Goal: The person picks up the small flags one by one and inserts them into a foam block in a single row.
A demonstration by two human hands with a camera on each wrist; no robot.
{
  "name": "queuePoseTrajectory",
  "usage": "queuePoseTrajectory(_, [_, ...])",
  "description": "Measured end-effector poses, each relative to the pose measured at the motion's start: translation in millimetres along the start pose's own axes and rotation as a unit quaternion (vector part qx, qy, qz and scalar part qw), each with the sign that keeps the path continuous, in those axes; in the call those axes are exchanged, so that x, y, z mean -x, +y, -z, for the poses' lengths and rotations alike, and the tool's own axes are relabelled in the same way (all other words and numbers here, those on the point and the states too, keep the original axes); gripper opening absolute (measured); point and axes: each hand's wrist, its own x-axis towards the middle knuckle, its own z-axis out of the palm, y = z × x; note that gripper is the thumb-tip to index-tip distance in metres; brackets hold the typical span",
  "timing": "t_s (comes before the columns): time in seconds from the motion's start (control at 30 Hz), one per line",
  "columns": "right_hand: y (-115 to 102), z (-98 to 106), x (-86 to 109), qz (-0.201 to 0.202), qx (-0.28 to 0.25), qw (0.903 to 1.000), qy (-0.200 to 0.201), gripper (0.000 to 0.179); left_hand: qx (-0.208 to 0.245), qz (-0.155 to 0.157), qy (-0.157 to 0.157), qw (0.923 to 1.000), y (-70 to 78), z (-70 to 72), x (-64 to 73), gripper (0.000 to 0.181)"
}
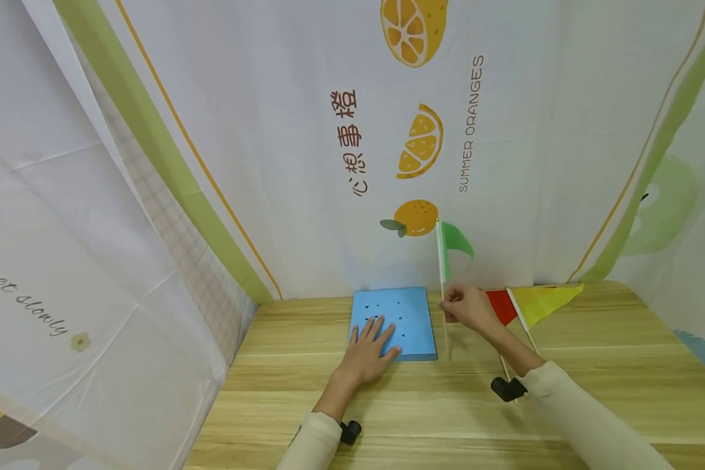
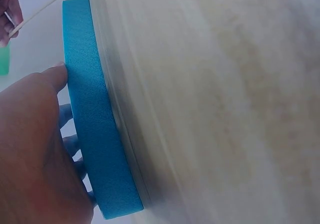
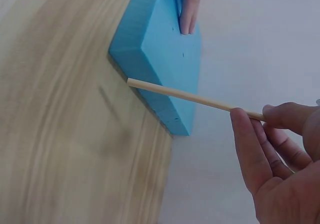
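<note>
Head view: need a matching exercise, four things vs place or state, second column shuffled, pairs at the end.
Things:
1. left hand
2. green flag
3. blue block
4. yellow flag

Place or state:
A. beside the red flag
B. resting on the blue block
C. dotted with small holes
D. held by its stick in the right hand

Pairs: 1-B, 2-D, 3-C, 4-A

3 flags (image 1: pixel 455 241) | 1 blu block (image 1: pixel 416 329) | 1 L hand (image 1: pixel 369 356) | 1 R hand (image 1: pixel 471 308) | 1 tbl (image 1: pixel 288 372)

Green-and-white flag (image 1: pixel 451 243), plain blue block (image 1: pixel 418 331), wood-grained table (image 1: pixel 435 411)
</note>
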Motion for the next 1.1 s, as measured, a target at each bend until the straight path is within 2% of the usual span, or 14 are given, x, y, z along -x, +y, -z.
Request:
queuePoseTrajectory(0.43, [-10.3,0.5,-19.4,0.016,0.006,0.9998,0.006,0.012,0.002,-0.001,-0.005,1.0000,-0.5,-0.8,-0.1,0.066])
queuePoseTrajectory(0.9, [-28.3,-2.4,-30.6,0.023,0.048,0.9983,0.025,0.012,-0.003,-0.001,-0.002,1.0000,-1.5,-0.9,-0.4,0.066])
queuePoseTrajectory(1.1, [-32.0,-5.9,-36.0,0.035,0.035,0.9985,0.020,0.014,-0.003,0.002,-0.004,1.0000,-0.9,-0.8,0.2,0.065])
